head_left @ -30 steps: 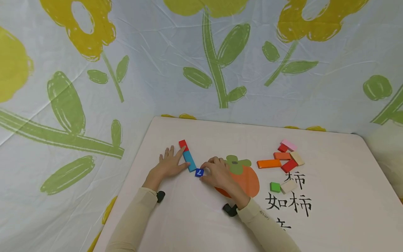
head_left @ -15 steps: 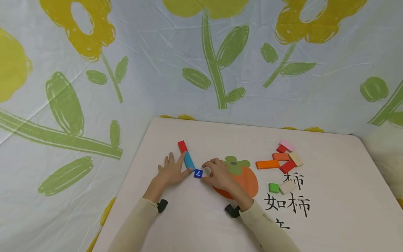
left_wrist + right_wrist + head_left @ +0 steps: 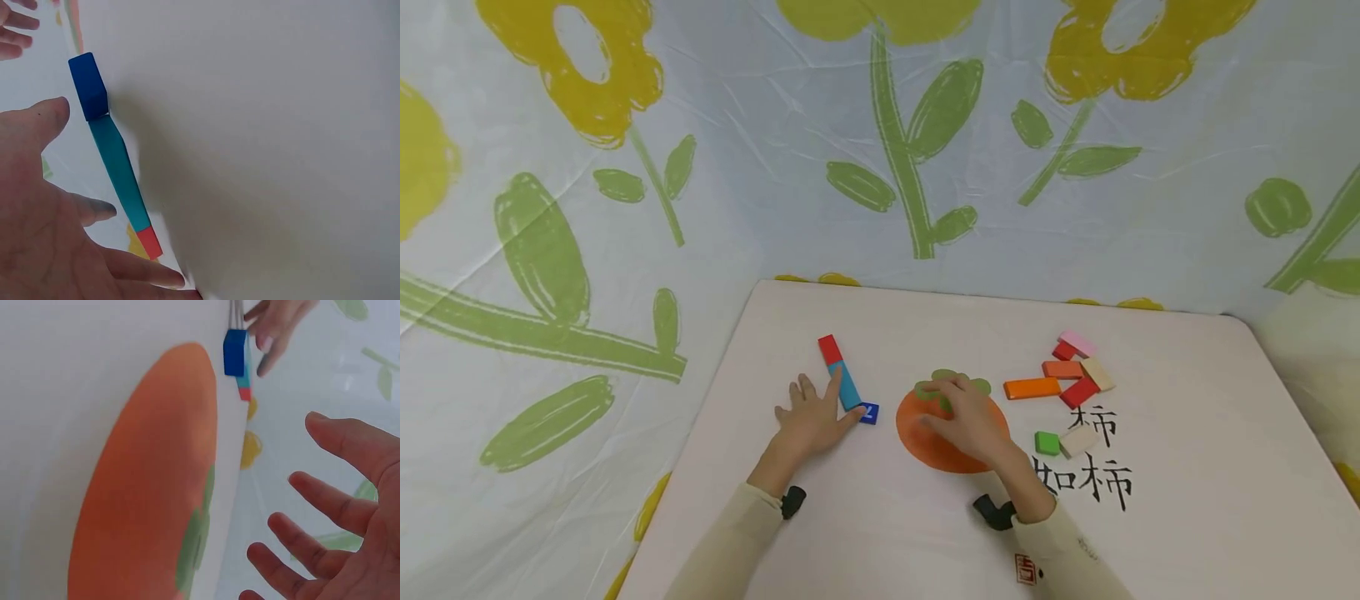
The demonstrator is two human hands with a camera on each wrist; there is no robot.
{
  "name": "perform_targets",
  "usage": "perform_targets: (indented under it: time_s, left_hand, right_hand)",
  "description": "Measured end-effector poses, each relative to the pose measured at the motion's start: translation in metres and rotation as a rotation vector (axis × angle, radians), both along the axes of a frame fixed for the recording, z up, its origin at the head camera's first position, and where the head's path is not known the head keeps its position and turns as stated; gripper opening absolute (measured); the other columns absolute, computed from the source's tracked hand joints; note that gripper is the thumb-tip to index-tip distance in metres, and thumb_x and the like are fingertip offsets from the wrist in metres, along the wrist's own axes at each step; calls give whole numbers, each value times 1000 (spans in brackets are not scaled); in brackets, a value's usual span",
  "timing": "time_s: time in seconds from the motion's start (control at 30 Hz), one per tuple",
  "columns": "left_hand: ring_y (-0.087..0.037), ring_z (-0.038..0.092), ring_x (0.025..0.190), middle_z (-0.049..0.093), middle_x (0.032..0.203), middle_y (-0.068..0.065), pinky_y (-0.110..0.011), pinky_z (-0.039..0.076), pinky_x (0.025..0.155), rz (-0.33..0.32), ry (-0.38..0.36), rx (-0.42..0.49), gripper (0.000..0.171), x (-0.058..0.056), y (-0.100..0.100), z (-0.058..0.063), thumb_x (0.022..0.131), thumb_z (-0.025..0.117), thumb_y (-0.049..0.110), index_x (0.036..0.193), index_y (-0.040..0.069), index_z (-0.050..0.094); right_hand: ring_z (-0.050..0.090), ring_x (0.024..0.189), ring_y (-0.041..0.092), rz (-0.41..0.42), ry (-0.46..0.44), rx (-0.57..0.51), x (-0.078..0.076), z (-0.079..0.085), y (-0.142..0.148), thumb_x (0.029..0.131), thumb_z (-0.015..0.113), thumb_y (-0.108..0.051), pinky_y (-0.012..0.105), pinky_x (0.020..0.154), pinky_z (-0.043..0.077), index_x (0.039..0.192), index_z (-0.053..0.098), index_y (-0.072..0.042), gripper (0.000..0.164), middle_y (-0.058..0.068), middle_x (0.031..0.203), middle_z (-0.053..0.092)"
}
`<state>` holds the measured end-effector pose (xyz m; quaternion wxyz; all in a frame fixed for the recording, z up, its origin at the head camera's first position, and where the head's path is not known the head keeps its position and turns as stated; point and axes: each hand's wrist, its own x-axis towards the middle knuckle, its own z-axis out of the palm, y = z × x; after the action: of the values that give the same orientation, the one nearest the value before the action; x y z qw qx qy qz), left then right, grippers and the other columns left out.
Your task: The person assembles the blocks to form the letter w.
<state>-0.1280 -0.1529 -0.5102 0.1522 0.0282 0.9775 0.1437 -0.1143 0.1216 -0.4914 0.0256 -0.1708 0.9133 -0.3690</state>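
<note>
Blue boxy block [image 3: 89, 86] and slim turquoise bar [image 3: 120, 174] beside spread left fingers [image 3: 144, 269]

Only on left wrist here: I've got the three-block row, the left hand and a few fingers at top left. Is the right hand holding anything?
Observer: No. In the right wrist view, the right hand has its fingers apart and no block between them.
Operator: Dark blue block looks plain from here. Any marking?
Observer: Yes, the head view shows a white mark on its top face; too small to read for sure.
Operator: Any blocks outside the row?
Observer: Yes, a loose cluster of blocks lies on the right part of the table.
</note>
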Motion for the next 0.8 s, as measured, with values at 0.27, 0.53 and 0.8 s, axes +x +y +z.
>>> perform_targets:
  time_s: [0.27,0.53,0.8]
  left_hand:
    - [-64,10,140,11,153,-44,-85,17,95,13,6,-25,91,-1,2,-5,94,46,70,162,18,15]
    - [-64,8,140,11,154,-44,-86,16,94,23,8,-23,92,-3,2,-6,94,47,71,162,18,14]
    - [-63,10,140,12,153,-44,-85,18,94,22,7,-23,92,-3,5,-6,94,49,69,162,16,17]
  right_hand:
    - [52,115,36,-78,97,-18,1,9,37,85,82,-20,56,92,46,122,68,-6,42,18,125,57]
    - [51,114,42,-168,51,19,2,11,81,88,78,-18,59,87,47,127,64,0,45,24,128,55]
    - [44,120,49,-262,68,28,1,4,127,90,76,-15,68,88,42,125,62,6,44,31,130,53]
